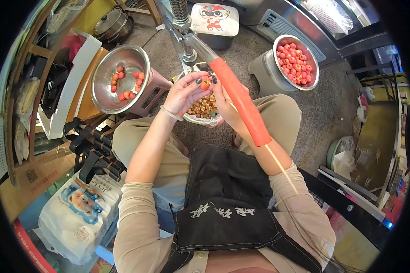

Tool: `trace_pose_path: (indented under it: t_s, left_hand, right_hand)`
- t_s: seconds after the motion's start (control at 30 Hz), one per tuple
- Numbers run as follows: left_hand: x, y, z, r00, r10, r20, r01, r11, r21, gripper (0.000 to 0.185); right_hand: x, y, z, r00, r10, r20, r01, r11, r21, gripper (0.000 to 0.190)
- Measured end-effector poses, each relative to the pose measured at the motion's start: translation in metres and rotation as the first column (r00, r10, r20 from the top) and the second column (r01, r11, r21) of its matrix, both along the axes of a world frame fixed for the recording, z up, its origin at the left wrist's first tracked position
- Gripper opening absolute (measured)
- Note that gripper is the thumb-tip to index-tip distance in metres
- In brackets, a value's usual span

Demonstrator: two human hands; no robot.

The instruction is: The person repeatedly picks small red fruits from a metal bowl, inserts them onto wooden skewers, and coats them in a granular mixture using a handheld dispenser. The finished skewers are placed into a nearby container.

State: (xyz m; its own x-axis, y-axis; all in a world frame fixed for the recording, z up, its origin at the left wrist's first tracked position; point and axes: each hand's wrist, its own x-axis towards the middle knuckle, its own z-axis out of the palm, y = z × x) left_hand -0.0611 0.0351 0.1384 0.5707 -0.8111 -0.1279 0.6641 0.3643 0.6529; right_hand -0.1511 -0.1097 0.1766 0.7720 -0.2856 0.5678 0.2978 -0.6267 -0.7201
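Note:
Between the fingertips of my left hand (188, 89) is a red hawthorn fruit (205, 84) with an opening in its side. My right hand (227, 102) meets it from the other side, thumb close to the fruit. A thin wooden skewer (282, 170) runs from my right hand back along the forearm; the red-sleeved lever (241, 100) of a hand press (180, 13) passes over it and hides part of that hand. Below both hands stands a lined bucket (199, 119) of small brown-yellow bits, perhaps fruit cores (202, 106).
At left, a steel basin (100, 90) with several red fruits rests on a pink stool (150, 90). A steel bowl (317, 73) full of red fruits (294, 63) tops a grey stool (270, 75) at right. Beyond the press is a cartoon-printed stool (214, 20). Shelving (37, 95) lines the left.

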Motion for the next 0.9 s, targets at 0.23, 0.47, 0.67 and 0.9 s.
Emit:
trace_pose_path:
  t_s: [0.23, 0.47, 0.67, 0.9]
  left_hand:
    - [0.002, -0.001, 0.005, 0.996, -0.017, -0.084, 0.011, 0.998, -0.070, 0.041]
    - [0.000, -0.001, 0.008, 0.997, -0.056, -0.046, 0.050, 0.989, -0.139, 0.043]
    - [-0.001, 0.000, 0.012, 0.998, -0.057, -0.028, 0.052, 0.986, -0.158, 0.043]
    - [-0.001, 0.002, 0.011, 0.999, -0.048, 0.025, 0.051, 0.988, -0.144, 0.043]
  right_hand:
    - [0.002, -0.005, 0.005, 0.999, -0.014, -0.048, 0.035, 0.882, 0.470, 0.025]
    - [-0.002, -0.012, 0.009, 0.992, -0.065, -0.111, 0.094, 0.955, 0.280, 0.024]
    - [-0.004, -0.018, 0.009, 0.982, -0.080, -0.174, 0.127, 0.951, 0.283, 0.020]
    - [0.004, -0.023, 0.004, 0.997, -0.076, 0.015, 0.072, 0.980, 0.184, 0.011]
